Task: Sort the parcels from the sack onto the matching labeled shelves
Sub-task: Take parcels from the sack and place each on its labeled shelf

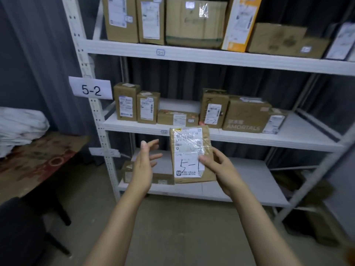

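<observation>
My right hand [221,167] grips a flat brown parcel [190,150] upright by its lower right corner, thumb on the white label. "5-1" is handwritten on that label. My left hand [145,162] hovers just left of the parcel, fingers straight and spread, touching nothing. Behind them stands a white metal shelf unit [240,137]. A paper sign reading "5-2" [90,90] is taped to its left post at the middle shelf, which carries several cardboard boxes [245,116]. The bottom shelf [249,189] holds one flat box [163,177] at its left.
The top shelf [211,56] is packed with several upright boxes. A worn wooden table [38,158] with a pile of white sacking [19,127] stands at the left. A dark chair [21,233] sits at lower left. Concrete floor lies in front of the shelves.
</observation>
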